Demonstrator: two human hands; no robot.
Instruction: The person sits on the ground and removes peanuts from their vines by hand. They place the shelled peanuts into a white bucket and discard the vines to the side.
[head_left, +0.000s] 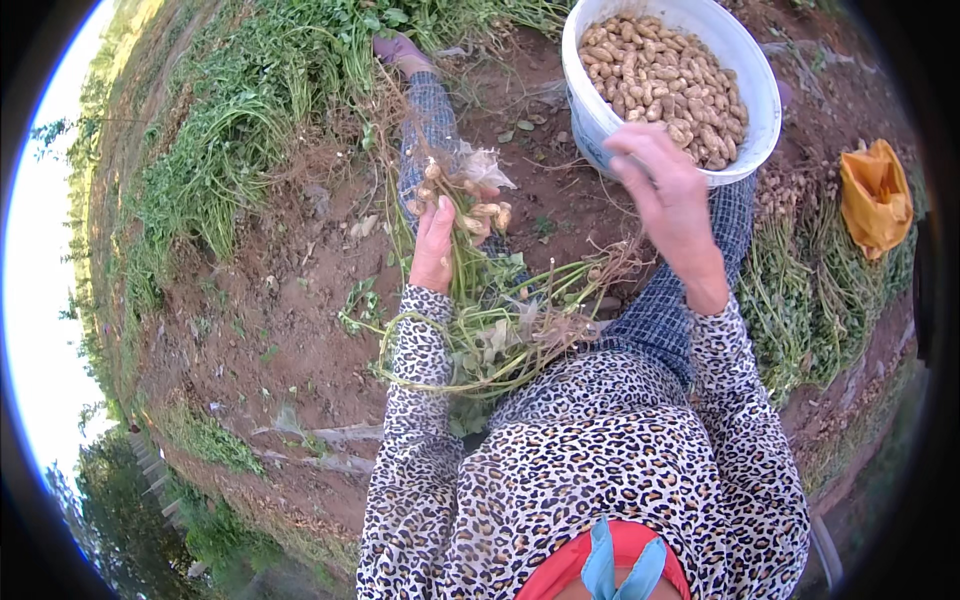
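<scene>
Peanut plants (469, 274) are gripped in my left hand (433, 251), stems trailing down over my lap. Several peanut pods (487, 216) hang from their roots by my fingers, with a scrap of thin plastic film (484, 166) among them. My right hand (667, 196) is over the near rim of a white plastic bucket (763, 97), its fingers curled and blurred. Whether anything is inside those fingers is hidden. Unshelled peanuts (664, 82) fill much of the bucket. More uprooted stems with roots (555, 330) lie across my lap between my forearms.
Heaped green peanut plants (225, 165) lie on the soil (300, 330) to the left. On the right, an orange bag (876, 199) rests on another pile of plants (802, 300) with pods at their roots. Strips of plastic film (341, 433) show in the soil.
</scene>
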